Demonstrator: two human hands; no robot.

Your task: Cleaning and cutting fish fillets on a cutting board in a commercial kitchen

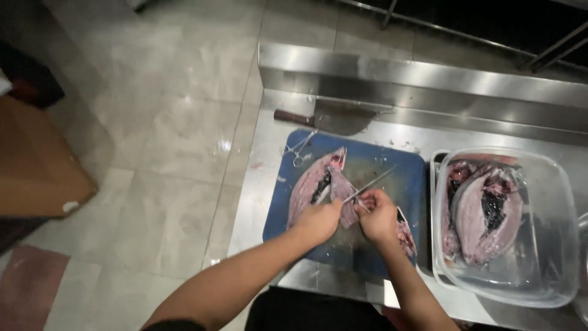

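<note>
A split-open fish (320,184) lies on a blue cutting board (401,171), pink flesh up with a dark streak in the belly. My left hand (318,219) presses on the fish's lower part. My right hand (378,216) grips a thin knife (370,184) whose blade points up and to the right over the fish. A second piece of fish (405,232) shows just right of my right hand.
A cleaver with a brown handle (331,118) lies behind the board, and a pair of scissors (299,148) rests on the board's far left corner. A clear plastic tub (551,270) at right holds more opened fish (484,208). The steel counter (257,202) ends at left above a tiled floor.
</note>
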